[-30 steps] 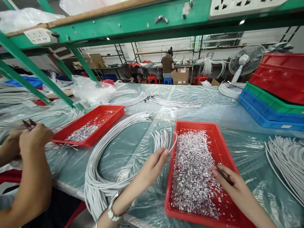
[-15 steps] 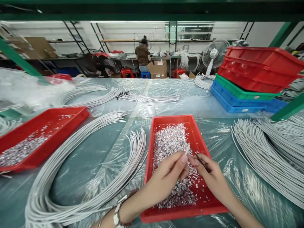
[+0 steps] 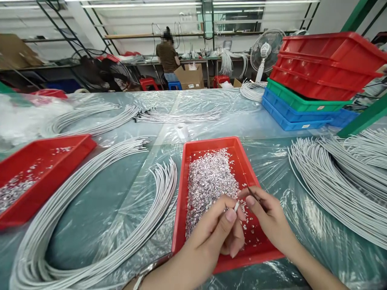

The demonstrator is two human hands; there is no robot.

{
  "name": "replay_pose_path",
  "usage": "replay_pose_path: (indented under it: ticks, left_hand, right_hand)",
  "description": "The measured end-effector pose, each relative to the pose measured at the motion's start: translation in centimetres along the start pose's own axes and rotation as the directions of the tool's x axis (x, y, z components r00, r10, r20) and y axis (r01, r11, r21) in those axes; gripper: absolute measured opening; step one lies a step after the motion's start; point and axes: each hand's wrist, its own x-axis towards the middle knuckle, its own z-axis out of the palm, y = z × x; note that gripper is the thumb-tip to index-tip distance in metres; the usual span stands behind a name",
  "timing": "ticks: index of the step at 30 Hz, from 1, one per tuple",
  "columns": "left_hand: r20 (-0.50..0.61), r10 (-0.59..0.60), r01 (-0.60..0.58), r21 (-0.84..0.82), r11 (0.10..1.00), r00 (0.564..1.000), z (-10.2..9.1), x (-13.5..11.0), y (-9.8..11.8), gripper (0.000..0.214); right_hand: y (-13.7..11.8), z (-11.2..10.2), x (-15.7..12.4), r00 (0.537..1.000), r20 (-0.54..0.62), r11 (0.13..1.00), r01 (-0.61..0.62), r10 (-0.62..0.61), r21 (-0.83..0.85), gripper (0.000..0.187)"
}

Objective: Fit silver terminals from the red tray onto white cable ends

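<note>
Pinched between the thumb and fingers of my left hand is a small white piece; only its tip shows. My right hand is closed on a thin, dark, pointed tool, whose kind I cannot make out. Its fingertips are close beside the left hand's. Both hands are over a red tray, which holds a heap of tiny, shiny silvery pieces. More of these pieces are scattered on the tray floor near my right hand.
Bundles of pale cable curve on the left and right. Another red tray stands at left. Stacked bins rise at back right. A white roll stands behind the tray. A person sits at a far bench.
The view has tilted down and turned slightly right. My left hand has rolled, and less of the white piece stands out from its fingers. The right fingertips are raised slightly relative to the left.
</note>
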Motion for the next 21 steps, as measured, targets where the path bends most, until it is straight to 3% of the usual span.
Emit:
replay_pose_path:
  ticks: [6,13,21]
  left_hand:
    - [-0.061,0.032,-0.025,0.109,0.994,0.998,-0.7,0.0,-0.4,0.027]
    - [-0.095,0.083,-0.055,0.267,0.962,0.992,-1.5,-0.2,-1.1,0.027]
    - [-0.121,0.103,-0.051,0.371,0.927,0.987,-2.2,-0.5,-1.9,0.023]
  right_hand:
    - [-0.8,-0.5,-0.6,0.993,-0.004,0.993,0.114,-0.114,-0.026,0.018]
    - [-0.7,-0.4,-1.4,0.982,0.094,0.986,0.165,-0.162,-0.031,0.013]
    - [-0.7,0.5,-1.8,0.962,0.154,0.929,0.26,-0.226,-0.263,0.021]
